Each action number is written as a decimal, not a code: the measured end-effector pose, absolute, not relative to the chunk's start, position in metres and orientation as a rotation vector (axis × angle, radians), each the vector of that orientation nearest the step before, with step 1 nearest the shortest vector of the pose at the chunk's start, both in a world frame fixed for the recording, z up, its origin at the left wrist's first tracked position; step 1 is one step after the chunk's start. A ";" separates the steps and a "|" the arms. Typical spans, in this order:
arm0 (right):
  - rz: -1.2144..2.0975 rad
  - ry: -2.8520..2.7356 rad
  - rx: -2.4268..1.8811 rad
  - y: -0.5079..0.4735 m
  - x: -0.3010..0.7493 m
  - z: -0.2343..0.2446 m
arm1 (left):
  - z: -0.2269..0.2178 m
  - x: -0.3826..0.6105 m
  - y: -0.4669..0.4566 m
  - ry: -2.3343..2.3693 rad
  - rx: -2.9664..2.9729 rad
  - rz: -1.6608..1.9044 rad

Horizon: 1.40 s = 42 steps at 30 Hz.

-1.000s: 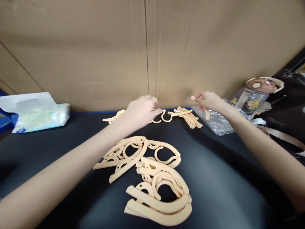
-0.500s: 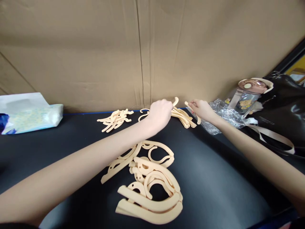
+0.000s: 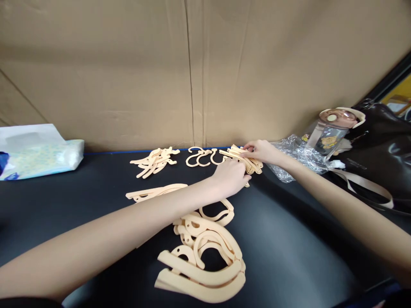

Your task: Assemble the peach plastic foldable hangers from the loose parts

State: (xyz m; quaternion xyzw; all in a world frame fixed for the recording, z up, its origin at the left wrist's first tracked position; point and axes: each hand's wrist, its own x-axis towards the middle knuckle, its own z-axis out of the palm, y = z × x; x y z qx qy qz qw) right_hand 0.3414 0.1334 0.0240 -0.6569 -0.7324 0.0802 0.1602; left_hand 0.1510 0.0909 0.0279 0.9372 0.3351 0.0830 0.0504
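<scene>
Strips point(image 3: 256, 166) lie piled right of frame centre, right hand point(image 3: 261, 151) touching, left hand point(image 3: 230, 176) beside; whether either's fingers are clamped cannot be told. Handling strips seems underway, calling for careful separation.

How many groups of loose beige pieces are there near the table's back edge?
3: curved pieces on the left, hooks in the middle, strips on the right. The left hand and right hand may hide some pieces.
</scene>
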 end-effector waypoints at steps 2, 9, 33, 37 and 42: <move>0.261 -2.094 -1.867 0.130 0.343 0.022 | 0.023 0.149 0.100 0.998 2.896 0.297; 0.435 -1.979 -1.856 0.113 0.335 0.024 | 0.015 0.146 0.118 0.985 2.998 0.411; -0.013 -2.026 -2.053 0.095 0.339 0.026 | 0.028 0.095 0.093 0.766 2.920 0.054; 0.037 -2.118 -1.968 0.086 0.337 0.022 | 0.020 0.097 0.097 0.770 2.950 0.043; 0.050 -2.277 -1.773 0.088 0.336 0.016 | 0.011 0.114 0.116 0.811 2.975 0.096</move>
